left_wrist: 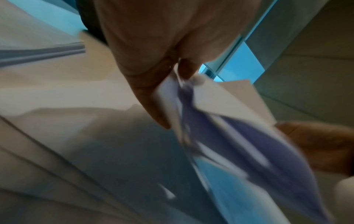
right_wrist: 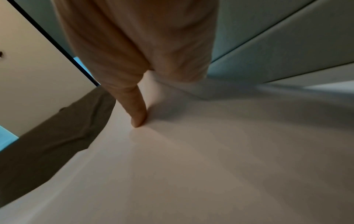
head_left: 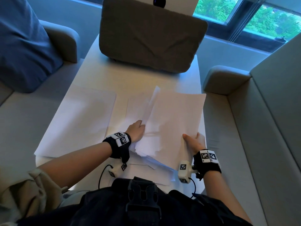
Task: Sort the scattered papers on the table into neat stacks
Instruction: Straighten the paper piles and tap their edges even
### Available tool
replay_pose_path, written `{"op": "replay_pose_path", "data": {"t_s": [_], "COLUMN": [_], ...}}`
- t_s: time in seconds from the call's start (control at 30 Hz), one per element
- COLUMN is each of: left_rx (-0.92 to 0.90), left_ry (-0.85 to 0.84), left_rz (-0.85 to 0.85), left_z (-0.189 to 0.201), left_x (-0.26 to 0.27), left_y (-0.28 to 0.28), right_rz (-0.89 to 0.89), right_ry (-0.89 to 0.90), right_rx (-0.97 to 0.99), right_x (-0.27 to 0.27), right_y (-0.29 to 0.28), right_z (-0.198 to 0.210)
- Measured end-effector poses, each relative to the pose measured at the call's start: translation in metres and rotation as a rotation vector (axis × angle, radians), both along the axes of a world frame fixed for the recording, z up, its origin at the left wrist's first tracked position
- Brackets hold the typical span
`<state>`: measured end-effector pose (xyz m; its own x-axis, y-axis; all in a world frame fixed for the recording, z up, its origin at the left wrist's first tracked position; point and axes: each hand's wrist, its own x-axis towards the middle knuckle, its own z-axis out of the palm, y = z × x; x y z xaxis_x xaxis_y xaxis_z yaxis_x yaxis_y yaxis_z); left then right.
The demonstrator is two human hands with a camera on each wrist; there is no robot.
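While both hands grip paper, left hand (head_left: 136,130) pinches bundle (left_wrist: 193,97), right hand (head_left: 194,141) thumb-clamps top sheet (head_left: 175,121), right wrist view shows thumb pressed flat.

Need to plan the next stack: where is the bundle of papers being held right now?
In the head view the bundle of papers is lifted over the right half of the table, gripped between the left hand and right hand.

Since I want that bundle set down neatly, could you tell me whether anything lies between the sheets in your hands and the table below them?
Yes: loose papers lie on the table under the near end of the bundle, which the left hand and right hand hold. Further left lies a flat stack.
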<state>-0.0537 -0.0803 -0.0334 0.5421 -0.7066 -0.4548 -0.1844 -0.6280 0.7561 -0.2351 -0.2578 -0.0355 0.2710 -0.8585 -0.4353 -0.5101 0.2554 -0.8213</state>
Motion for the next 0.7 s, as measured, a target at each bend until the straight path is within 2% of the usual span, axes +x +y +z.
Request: {"op": "replay_pose_path", "data": {"t_s": [0.13,0.37,0.47,0.6,0.7], "left_rx": [-0.02,-0.045,-0.086,-0.144,-0.11], "left_ry": [0.097,-0.133,-0.157,-0.17,-0.171], "left_rz": [0.086,-0.208,-0.25,-0.279,-0.251], "left_z": [0.001,0.008,0.018,0.024,0.026], "left_x": [-0.006,-0.007,-0.006,-0.004,0.002], "left_y": [-0.006,0.001,0.006,0.01,0.012], "right_rz": [0.036,0.1,0.086,0.032,0.009], "right_ry": [0.055,0.149,0.09,-0.081,-0.095], "right_rx": [0.051,0.046,0.068,0.154,0.172], "right_x": [0.005,0.015,0.016,0.009,0.003], "right_y": [0.01,0.014,0.014,0.016,0.012], "right_z": [-0.011,-0.028,-0.03,-0.025,-0.03]}}
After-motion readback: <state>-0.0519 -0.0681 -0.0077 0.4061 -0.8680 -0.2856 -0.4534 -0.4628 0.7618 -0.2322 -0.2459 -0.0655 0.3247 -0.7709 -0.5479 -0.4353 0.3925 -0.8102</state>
